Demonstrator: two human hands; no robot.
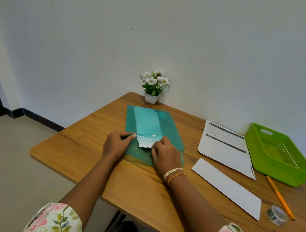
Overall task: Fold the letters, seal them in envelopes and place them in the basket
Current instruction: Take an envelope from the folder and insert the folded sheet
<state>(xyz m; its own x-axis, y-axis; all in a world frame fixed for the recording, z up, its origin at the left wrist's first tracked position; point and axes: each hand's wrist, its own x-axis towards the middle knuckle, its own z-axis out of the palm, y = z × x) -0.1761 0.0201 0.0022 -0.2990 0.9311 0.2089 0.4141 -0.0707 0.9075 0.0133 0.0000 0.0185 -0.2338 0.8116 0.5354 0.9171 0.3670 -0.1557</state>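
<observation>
A teal plastic folder (167, 128) with a white snap button lies on the wooden table (92, 147). A white envelope (145, 143) sticks partly out of its near opening. My left hand (116, 145) pinches the folder's near left edge. My right hand (165, 155) pinches the protruding envelope end. To the right lie printed letter sheets (222, 146) and a blank white envelope (227, 188). A green plastic basket (280, 153) stands at the far right with nothing visible in it.
A small white pot of white flowers (154, 86) stands at the table's back edge against the wall. An orange pencil (279, 197) and a roll of patterned tape (277, 214) lie at the right. The table's left edge drops to the floor.
</observation>
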